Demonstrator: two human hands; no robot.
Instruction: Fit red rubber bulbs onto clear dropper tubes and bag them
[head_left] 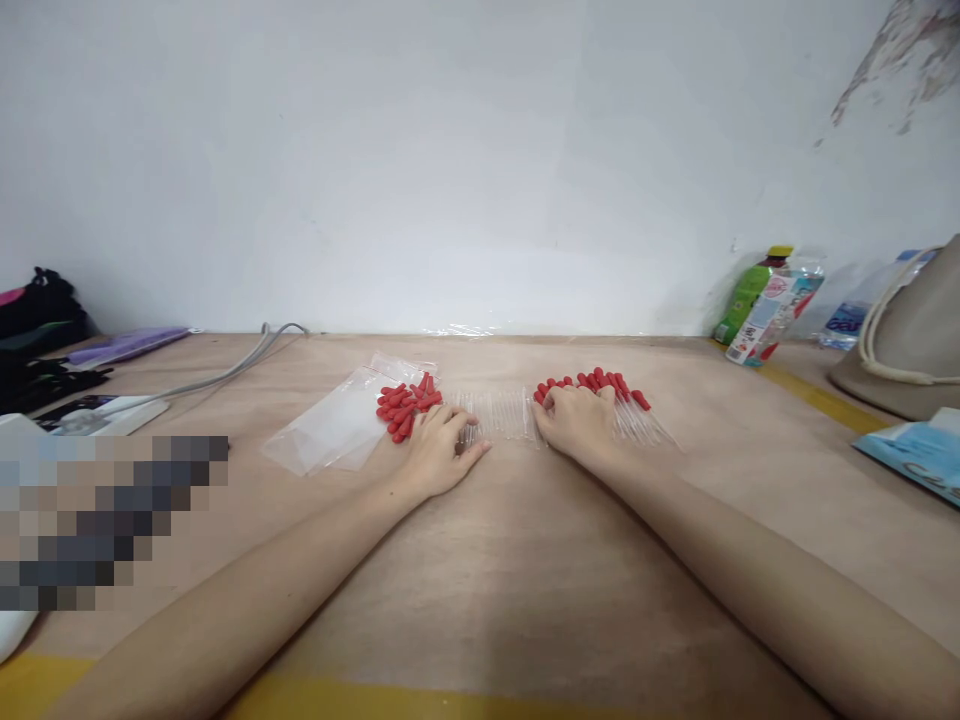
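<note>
We start at the far left, where black cloth [41, 320] is heaped against the wall [450, 180], a purple packet [131, 345] just beside it, and a grey cable [225, 377] curls over the wooden tabletop [480, 570]. Moving right, we've got clear plastic bags [330, 425] lying flat, and against their right edge a loose pile of red bulbs [405, 408]! Here's the left hand [435, 450], palm down, fingers loosely bent, thumb and forefinger apart, nothing gripped that we can see, fingertips over the near end of the clear thin tubes [506, 412], which lie side by side between the two hands. And there's the right hand [577, 420], fingers curled downward by the row's right end; whether it pinches anything, we can't tell. Behind and beside it we spot red-ended tubes [637, 420], bulbs at the far end, stems fanning toward us. Farther right, a green bottle [742, 303] leans behind a labelled clear bottle [772, 315], then comes a beige hat [911, 330], and nearest us on that side, a blue packet [919, 450]
</note>
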